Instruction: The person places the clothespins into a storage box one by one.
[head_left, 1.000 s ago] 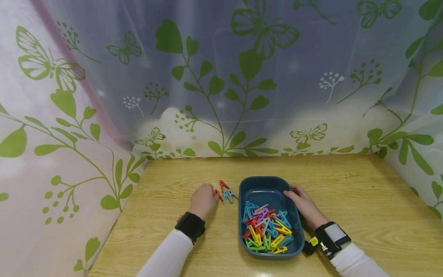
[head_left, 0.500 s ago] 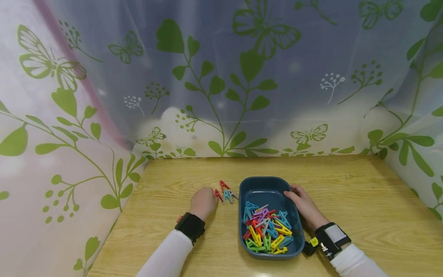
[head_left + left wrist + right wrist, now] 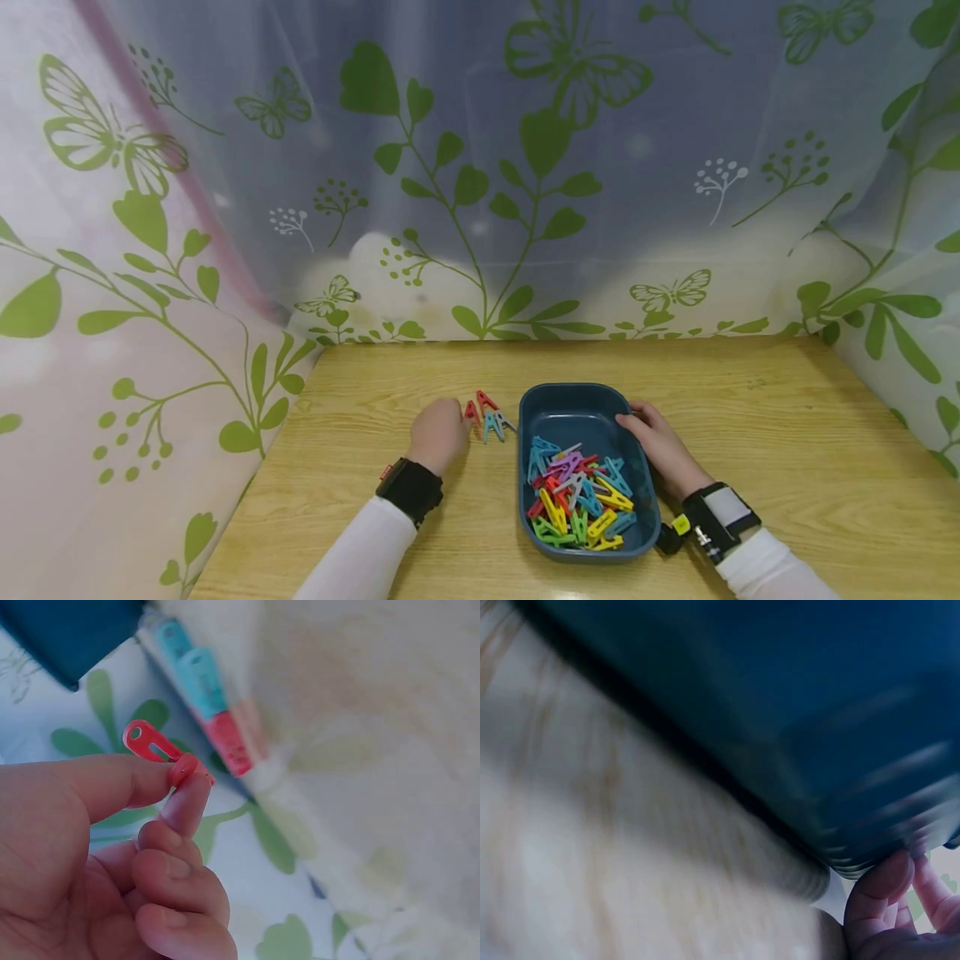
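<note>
My left hand (image 3: 437, 435) pinches a red clothespin (image 3: 150, 739) between thumb and index finger, its other fingers curled below. Just beyond it on the table lie another red clothespin (image 3: 486, 402), a light blue clothespin (image 3: 492, 426) and a grey one (image 3: 506, 419), close to the bin's left side. My right hand (image 3: 663, 446) grips the right rim of a dark blue plastic bin (image 3: 570, 398), thumb over the edge and fingers outside. Inside the bin, a pile of clothespins (image 3: 577, 492) in several colours fills the near part. The right wrist view shows mostly the bin's outer wall (image 3: 780, 712).
The wooden table (image 3: 787, 433) runs back to a curtain (image 3: 480, 208) printed with leaves and butterflies, which also hangs at both sides. Black straps with devices are worn on both wrists, the left strap (image 3: 410, 492) and the right strap (image 3: 722, 518).
The red clothespin at my left fingertips has tipped more upright, and the left hand has shifted slightly away from me. My right hand and the bin stay in place.
</note>
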Tool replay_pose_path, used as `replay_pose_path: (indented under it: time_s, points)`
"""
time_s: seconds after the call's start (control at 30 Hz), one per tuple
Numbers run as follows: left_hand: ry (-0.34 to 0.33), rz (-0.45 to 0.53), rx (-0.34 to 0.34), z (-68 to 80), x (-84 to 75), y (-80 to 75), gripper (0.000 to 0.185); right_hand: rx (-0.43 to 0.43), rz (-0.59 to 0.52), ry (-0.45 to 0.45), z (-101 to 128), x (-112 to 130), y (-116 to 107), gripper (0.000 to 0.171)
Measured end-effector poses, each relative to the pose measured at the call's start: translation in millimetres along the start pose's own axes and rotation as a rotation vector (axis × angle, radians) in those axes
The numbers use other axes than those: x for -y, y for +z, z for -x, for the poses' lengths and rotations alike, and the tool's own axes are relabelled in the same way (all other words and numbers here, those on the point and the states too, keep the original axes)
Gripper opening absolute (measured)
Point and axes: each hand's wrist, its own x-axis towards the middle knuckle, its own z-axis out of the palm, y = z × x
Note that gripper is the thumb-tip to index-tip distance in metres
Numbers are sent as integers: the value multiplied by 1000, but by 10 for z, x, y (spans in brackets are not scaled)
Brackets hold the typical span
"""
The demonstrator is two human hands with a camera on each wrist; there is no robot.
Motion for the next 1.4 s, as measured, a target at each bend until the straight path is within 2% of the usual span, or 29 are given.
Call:
replay_pose_path:
  time_s: [0.17, 0.3, 0.6, 0.83, 1.0, 1.2, 1.4]
  points:
    - [34, 54, -17, 24, -92, -126, 42, -1, 11, -2, 0, 0, 3, 69]
    - [89, 82, -40, 79, -214, -210, 43, 1, 11, -2, 3, 1, -1, 69]
    - [201, 103, -100, 228, -505, -299, 30, 4, 5, -4, 8, 4, 3, 67]
    - [268, 96, -67, 355, -734, -237, 29, 4, 6, 0, 3, 3, 1, 68]
    - [322, 56, -60, 460, -852, -143, 30, 2, 6, -1, 0, -3, -2, 68]
    - [377, 10, -21, 530, -925, -60, 30, 1, 7, -5, -1, -5, -2, 69]
    - [433, -52, 12, 542, -927, 28, 25, 3, -4, -6, 0, -2, -8, 69]
